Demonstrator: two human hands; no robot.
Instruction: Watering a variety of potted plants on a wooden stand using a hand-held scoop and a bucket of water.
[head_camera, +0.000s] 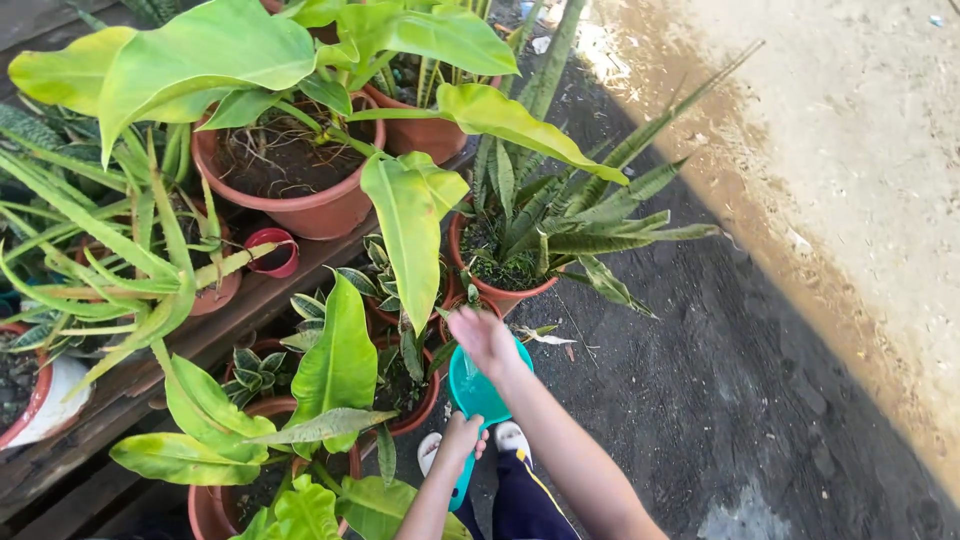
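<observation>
Head view: my left grip is clamped on the teal dipper handle, my right hand loosely spread above its bowl. Best to flick water gently toward the small terracotta pots.

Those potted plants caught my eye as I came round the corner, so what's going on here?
A person stands over a cluster of terracotta pots with broad green leaves. The left hand grips the handle of a teal scoop, held low above the small pots on the dark ground. The right hand reaches over the scoop's bowl toward the plants. Whether the scoop holds water is unclear.
</observation>
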